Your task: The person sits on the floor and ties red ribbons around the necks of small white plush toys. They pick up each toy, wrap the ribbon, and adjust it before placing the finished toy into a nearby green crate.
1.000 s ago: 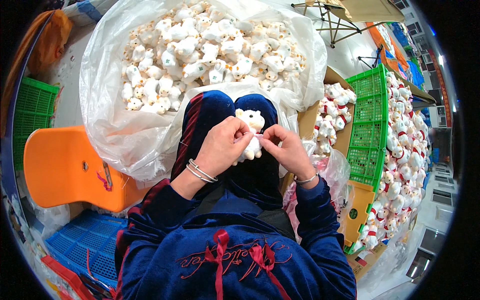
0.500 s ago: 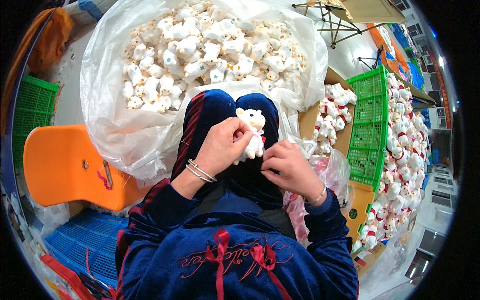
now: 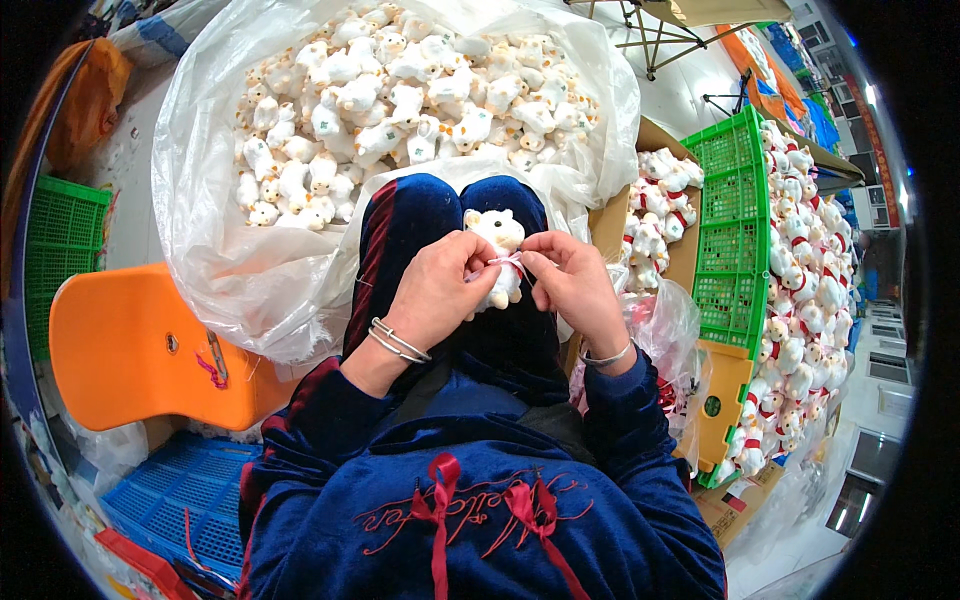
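Note:
A small white plush animal toy (image 3: 498, 231) with light brown patches and a dark eye rests upright between my knees, facing up toward me. My left hand (image 3: 437, 283) is closed at its side, with thumb and fingertips pinched against the neck and body. On the other side, my right hand (image 3: 577, 288) pinches at the end of a thin pale pink ribbon (image 3: 510, 261) that crosses the toy's neck. Fingers cover part of the toy's body, and the ribbon's far end is hidden under my left fingers.
Ahead lies a big translucent plastic bag (image 3: 200, 160) heaped with similar white toys (image 3: 400, 95). At the right, a green crate (image 3: 728, 225) stands beside a cardboard box (image 3: 611, 220) and many red-ribboned toys (image 3: 800, 300). An orange chair (image 3: 120, 340) and blue crate (image 3: 180, 485) are at the left.
My right hand has moved left and up to the toy's neck and now pinches the ribbon there. My left hand keeps its hold. A red piece beside the toy no longer shows.

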Demonstrator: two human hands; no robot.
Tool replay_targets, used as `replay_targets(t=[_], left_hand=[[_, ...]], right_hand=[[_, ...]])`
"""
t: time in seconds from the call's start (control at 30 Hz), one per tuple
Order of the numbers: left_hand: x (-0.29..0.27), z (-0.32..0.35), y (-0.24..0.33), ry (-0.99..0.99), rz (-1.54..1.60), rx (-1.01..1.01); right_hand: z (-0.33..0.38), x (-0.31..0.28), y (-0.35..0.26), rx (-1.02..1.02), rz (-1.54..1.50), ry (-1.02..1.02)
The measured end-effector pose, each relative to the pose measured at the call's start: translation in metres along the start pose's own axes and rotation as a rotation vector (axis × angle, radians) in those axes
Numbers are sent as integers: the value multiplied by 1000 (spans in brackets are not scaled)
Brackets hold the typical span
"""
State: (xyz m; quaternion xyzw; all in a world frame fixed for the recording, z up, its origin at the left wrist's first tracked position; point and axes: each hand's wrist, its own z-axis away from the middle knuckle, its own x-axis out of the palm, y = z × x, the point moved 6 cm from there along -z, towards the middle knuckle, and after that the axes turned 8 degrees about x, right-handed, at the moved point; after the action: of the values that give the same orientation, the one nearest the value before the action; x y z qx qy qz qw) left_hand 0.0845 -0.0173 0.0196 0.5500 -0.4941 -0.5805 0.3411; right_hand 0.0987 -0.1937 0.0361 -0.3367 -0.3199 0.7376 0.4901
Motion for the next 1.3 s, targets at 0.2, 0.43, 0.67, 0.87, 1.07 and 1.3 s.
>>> replay_targets(t=[0.2,0.43,0.67,0.87,1.07,1.3], left_hand=[[-4,-2,0,-53,-89,19],[-13,-11,4,-199,-161,2],[-7,-8,0,-48,46,-155],[-3,-3,-9,4,105,-137],[0,5,-17,41,190,-155],[2,12,-16,74,277,-136]], right_hand=[[-8,13,17,-17,-99,-44],[0,15,-1,-2,105,-23],[-4,19,8,18,-178,6],[-7,18,13,13,-199,-18],[-11,17,23,-89,-162,1],[-3,25,13,-410,152,186]])
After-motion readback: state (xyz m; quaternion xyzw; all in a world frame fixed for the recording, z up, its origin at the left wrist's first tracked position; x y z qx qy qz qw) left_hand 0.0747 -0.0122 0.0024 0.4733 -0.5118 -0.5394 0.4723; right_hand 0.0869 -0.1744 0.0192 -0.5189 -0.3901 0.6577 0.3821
